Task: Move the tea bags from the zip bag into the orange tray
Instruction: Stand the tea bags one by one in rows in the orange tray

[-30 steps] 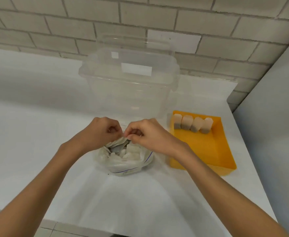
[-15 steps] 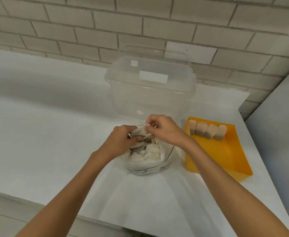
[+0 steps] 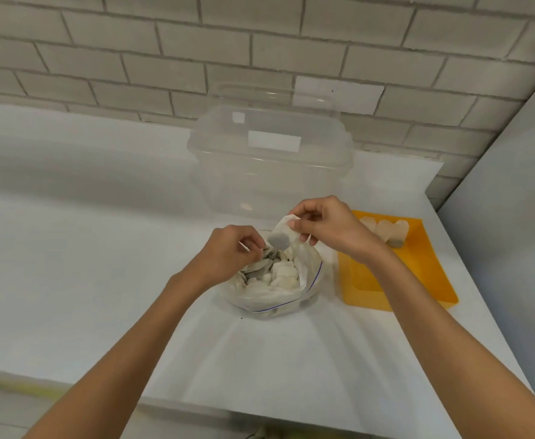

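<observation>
A clear zip bag (image 3: 294,296) with a blue seal line sits open on the white counter, full of pale tea bags (image 3: 279,274). My right hand (image 3: 326,226) pinches one tea bag (image 3: 283,234) and holds it just above the bag's mouth. My left hand (image 3: 231,251) grips the near left rim of the zip bag with curled fingers. To the right lies the orange tray (image 3: 430,270), with several tea bags (image 3: 386,231) standing in a row along its far end, partly hidden by my right hand.
A big clear plastic tub (image 3: 269,163) with a lid stands right behind the zip bag. A brick wall runs along the back, and a grey panel (image 3: 506,201) closes off the right side. The counter's front edge (image 3: 196,407) lies below my forearms.
My right hand has lifted a tea bag up out of the zip bag, away from my left hand. The view has shifted, so everything sits further right in the frame.
</observation>
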`<state>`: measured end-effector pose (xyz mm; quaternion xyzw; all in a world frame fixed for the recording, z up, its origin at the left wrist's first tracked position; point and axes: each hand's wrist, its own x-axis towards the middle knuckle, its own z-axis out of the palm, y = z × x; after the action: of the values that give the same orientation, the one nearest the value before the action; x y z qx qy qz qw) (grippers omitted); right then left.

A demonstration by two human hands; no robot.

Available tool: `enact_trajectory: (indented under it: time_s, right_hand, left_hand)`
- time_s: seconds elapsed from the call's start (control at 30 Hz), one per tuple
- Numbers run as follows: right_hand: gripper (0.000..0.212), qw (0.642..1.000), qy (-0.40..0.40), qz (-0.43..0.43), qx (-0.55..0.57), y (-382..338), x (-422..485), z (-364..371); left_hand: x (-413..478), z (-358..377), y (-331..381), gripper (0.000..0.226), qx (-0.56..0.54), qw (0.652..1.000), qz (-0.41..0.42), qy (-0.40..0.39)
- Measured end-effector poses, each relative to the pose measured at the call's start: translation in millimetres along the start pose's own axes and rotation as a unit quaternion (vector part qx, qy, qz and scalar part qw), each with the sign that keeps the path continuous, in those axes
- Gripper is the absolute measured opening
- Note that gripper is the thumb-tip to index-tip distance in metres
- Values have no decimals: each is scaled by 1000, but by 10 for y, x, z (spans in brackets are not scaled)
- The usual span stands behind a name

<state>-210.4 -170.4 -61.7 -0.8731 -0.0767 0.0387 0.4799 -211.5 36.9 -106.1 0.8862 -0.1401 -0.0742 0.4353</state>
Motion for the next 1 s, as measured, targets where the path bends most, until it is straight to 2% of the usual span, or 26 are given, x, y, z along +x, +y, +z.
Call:
enact_trajectory:
  time_s: [0.07, 0.17, 0.23, 0.37, 0.47, 0.6, 0.73, 0.9, 1.0]
  right_hand:
    - [8, 1000, -7, 1, -16, 30, -13, 25]
    - [9, 1000, -15, 0, -19, 72, -34, 45]
    - [11, 1000, -14, -2, -16, 95, -52, 39]
    - [11, 1000, -6, -6, -5, 121, -84, -51]
    - [11, 1000, 9, -12, -6, 112, -108, -181]
    - [11, 1000, 28, -9, -5, 79, -147, -442]
    - [7, 998, 65, -1, -28, 136, -216, -894]
    - [6, 986, 122, 20, -115, 473, -285, -1571]
    - [6, 978, 121, 61, -160, 819, -290, -1823]
  left_hand:
    - [13, 81, -17, 9, 57, 998, 13, -29]
    - [41, 215, -41, 23, 204, 978, 13, -50]
    - [78, 208, -52, 16, 256, 966, 13, -40]
    - [179, -73, 2, 3, 161, 987, 19, -12]
    - [219, -299, 244, 4, 105, 994, 35, -3]
    - [314, -350, 603, 7, 9, 998, 38, -53]
    - [506, -139, 890, 10, -40, 992, 61, -104]
    - [736, 271, 1110, 14, -115, 979, 74, -148]
    - [849, 500, 1226, 16, -133, 973, 87, -170]
